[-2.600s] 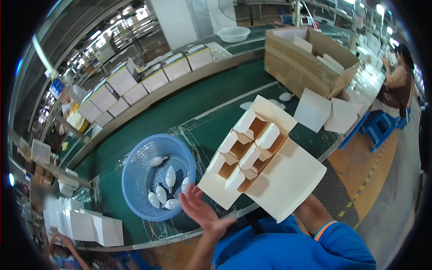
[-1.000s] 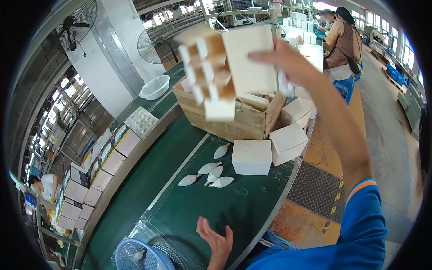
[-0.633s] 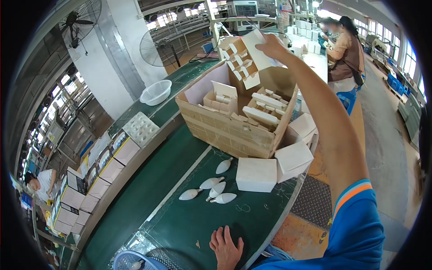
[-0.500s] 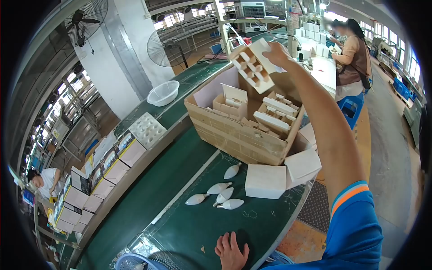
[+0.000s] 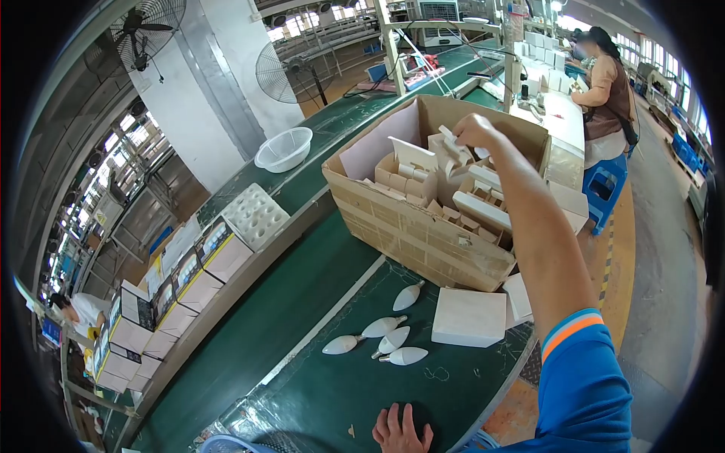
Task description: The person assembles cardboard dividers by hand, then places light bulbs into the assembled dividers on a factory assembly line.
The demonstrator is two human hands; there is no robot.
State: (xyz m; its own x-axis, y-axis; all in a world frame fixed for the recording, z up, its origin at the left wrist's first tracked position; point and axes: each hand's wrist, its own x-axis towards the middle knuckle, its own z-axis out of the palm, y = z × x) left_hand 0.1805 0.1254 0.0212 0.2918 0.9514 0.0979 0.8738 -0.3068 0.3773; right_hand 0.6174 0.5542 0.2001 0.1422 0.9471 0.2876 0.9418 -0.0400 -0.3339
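My right hand [image 5: 477, 133] reaches into a large brown cardboard box [image 5: 408, 235]. Its fingers are closed on the upper part of a small divided carton [image 5: 447, 158], partly hidden by the hand. Other small white cartons with inner dividers [image 5: 411, 172] stand in the box around it. My left hand [image 5: 402, 432] lies on the green tabletop with fingers spread and nothing in it. Between my left hand and the box lie several white candle-shaped bulbs [image 5: 393, 340]. A closed white carton [image 5: 469, 317] sits to their right, against the box's front corner.
A white plastic basket [image 5: 284, 151] and a white tray with round hollows [image 5: 257, 217] stand on the far ledge. Printed cartons [image 5: 181, 283] line the left edge. A blue basket [image 5: 230, 444] is at the bottom. A person [image 5: 606, 94] sits on a blue stool [image 5: 606, 189] at right.
My right hand has lowered the divided carton from above the big box down into it. My left hand still rests on the tabletop. The view has shifted slightly.
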